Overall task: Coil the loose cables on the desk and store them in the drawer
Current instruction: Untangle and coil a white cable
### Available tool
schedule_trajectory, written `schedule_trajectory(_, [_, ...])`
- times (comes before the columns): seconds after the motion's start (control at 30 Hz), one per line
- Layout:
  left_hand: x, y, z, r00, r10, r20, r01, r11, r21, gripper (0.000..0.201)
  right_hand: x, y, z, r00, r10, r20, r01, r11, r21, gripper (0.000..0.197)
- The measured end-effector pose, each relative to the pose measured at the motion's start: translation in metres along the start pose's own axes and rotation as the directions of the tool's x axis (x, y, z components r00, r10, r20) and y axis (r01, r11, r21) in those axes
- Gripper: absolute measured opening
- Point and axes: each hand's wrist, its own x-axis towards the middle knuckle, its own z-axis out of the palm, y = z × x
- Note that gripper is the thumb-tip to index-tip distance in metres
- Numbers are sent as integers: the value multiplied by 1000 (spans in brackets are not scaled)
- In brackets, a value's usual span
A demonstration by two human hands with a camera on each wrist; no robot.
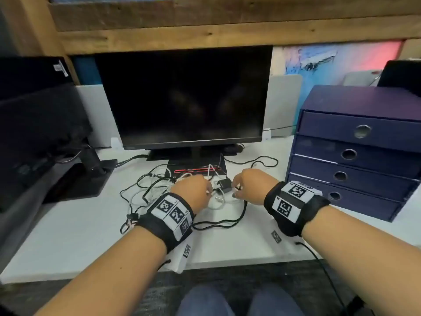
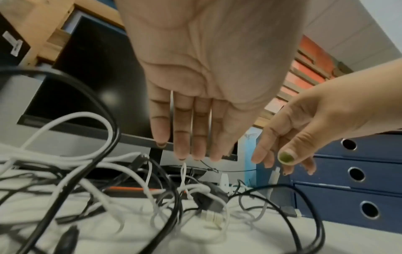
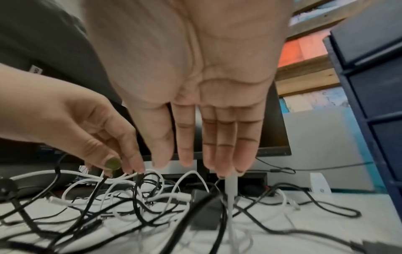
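A tangle of black and white cables [image 1: 155, 185] lies on the white desk [image 1: 79, 236] in front of the monitor, with a small black adapter [image 1: 224, 185] in its middle. My left hand [image 1: 206, 189] hovers over the heap, and its thumb and fingertips [image 3: 121, 169] meet on a thin white cable loop [image 2: 184, 171] that rises to them. My right hand [image 1: 235, 190] is just right of the adapter. It pinches a white cable [image 3: 230, 197] that runs straight up to its fingertips [image 3: 224, 169]. The blue drawer unit [image 1: 355, 156] stands at the right with all drawers closed.
A dark monitor [image 1: 184, 96] on its stand is right behind the cables. A second dark screen [image 1: 34, 133] and its base fill the left side. A long black cable [image 1: 227, 222] loops toward the desk's front edge. A thin black lead [image 1: 323, 265] hangs off the desk's front.
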Motion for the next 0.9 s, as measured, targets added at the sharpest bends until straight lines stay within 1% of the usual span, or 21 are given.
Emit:
schedule_trajectory(0.03, [0, 1, 5, 999, -20, 32, 20, 1000, 13, 29, 0, 0, 5, 999, 21, 29, -21, 1000, -4, 35])
schedule_trajectory(0.17, [6, -1, 27, 999, -51, 1, 51, 998, -42, 37, 8, 4, 25, 996, 77, 53, -77, 997, 6, 37])
schedule_trajectory(0.27, [15, -5, 33, 996, -90, -26, 87, 992, -88, 43, 15, 3, 32, 994, 109, 27, -109, 994, 15, 36])
schedule_trajectory(0.33, [21, -8, 37, 992, -123, 1, 123, 990, -64, 41, 19, 4, 37, 991, 135, 25, -135, 990, 34, 35])
schedule_trajectory(0.43, [25, -9, 42, 983, -177, 48, 178, 983, -36, 36, 21, 6, 42, 979, 178, 103, -184, 982, 49, 38])
schedule_trajectory(0.53, [26, -10, 45, 982, -185, 28, 186, 981, -52, 32, 21, 7, 49, 976, 193, 100, -197, 980, 39, 32])
schedule_trajectory(0.6, [27, -10, 43, 984, -178, 6, 178, 981, -76, 24, 21, 5, 53, 976, 204, 78, -209, 976, 65, 29])
schedule_trajectory(0.7, [30, -6, 33, 985, -174, 2, 172, 972, -158, 11, 27, 1, 54, 968, 248, 41, -252, 946, 203, 28])
schedule_trajectory(0.73, [30, -3, 30, 985, -171, -11, 165, 966, -199, 10, 28, -1, 53, 968, 250, 31, -250, 939, 238, 29])
schedule_trajectory(0.83, [26, 6, 24, 982, -172, -73, 139, 932, -334, 14, 29, -6, 46, 969, 245, -22, -225, 921, 319, 31])
schedule_trajectory(0.9, [23, 11, 21, 977, -176, -123, 113, 909, -401, 11, 29, -7, 41, 965, 256, -55, -217, 901, 374, 40])
